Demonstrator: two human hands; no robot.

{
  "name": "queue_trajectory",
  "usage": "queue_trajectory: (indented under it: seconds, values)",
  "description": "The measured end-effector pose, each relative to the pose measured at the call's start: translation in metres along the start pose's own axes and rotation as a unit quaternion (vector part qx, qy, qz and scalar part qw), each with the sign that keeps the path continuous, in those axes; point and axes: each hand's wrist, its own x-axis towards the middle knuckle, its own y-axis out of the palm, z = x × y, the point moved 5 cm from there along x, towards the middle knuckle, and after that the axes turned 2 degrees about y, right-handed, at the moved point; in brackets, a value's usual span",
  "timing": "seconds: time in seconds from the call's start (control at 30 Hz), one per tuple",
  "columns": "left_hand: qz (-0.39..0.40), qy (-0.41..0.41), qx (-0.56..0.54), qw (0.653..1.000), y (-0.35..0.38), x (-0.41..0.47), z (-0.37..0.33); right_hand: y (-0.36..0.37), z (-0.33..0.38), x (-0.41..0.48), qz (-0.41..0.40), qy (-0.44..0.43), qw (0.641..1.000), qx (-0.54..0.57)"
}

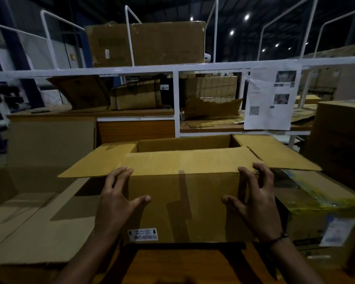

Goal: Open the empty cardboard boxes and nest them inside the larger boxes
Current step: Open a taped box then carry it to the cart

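Head view: a white metal shelving rack (pixel 172 69) spans the upper frame, loaded with worn cartons. At centre frame, on an orange-brown wooden table (pixel 184 265), stands the open brown cardboard box (pixel 184 201), side flaps spread outward, near flap lying over the opening. Flattened brown cardboard (pixel 39 232) lies at lower left and a tape-sealed brown carton (pixel 326 212) sits at lower right. A white printed sheet (pixel 273 99) hangs at upper right. The left hand (pixel 119 193) and right hand (pixel 252 197) grip the box's front corners, fingers spread and curled round the edges, thumbs on its front face. A small white label (pixel 142 234) sits low on that face.
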Motion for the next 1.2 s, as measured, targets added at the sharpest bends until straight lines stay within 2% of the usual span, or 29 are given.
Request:
queue_trajectory:
  seconds: [0.4, 0.67, 0.97, 1.2]
  values:
    - [-0.055, 0.07, 0.013, 0.996, -0.058, 0.112, -0.068, -0.054, 0.028, 0.109, -0.076, -0.058, 0.995, 0.029]
    - [-0.079, 0.112, 0.063, 0.989, -0.081, 0.163, -0.109, -0.08, 0.031, 0.162, -0.103, -0.08, 0.99, 0.05]
    - [-0.102, 0.142, 0.1, 0.979, -0.111, 0.179, -0.142, -0.105, 0.039, 0.181, -0.133, -0.093, 0.984, 0.071]
    - [-0.106, 0.122, 0.124, 0.979, -0.15, 0.163, -0.118, -0.084, 0.076, 0.177, -0.126, -0.106, 0.982, 0.088]
